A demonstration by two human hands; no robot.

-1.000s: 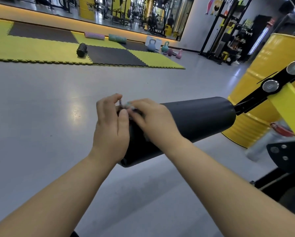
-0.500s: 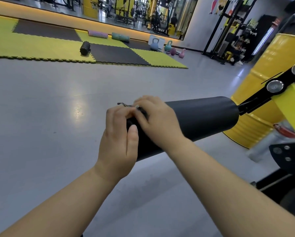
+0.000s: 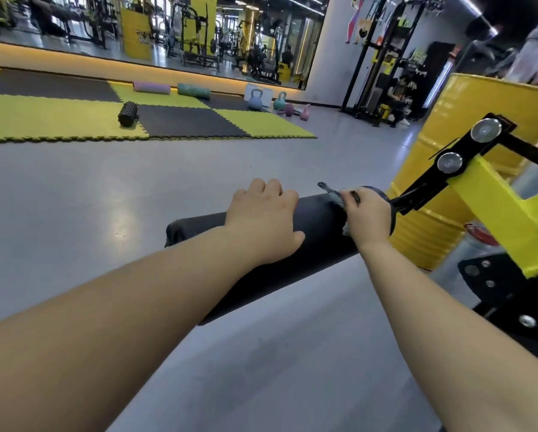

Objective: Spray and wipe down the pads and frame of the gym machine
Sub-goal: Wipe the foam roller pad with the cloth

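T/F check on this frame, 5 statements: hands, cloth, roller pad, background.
1. The right hand presses a cloth on the black roller pad. True.
2. The left hand holds a spray bottle. False: it lies on top of the pad and holds nothing that shows.
3. The cloth is at the pad's free end. False: it sits near the end joined to the black bracket and yellow frame.
4. Kettlebells stand on the floor by the mirror wall. True.
5. The black ridged foam roller lies on the bare grey floor. False: it lies on the yellow and black mats.
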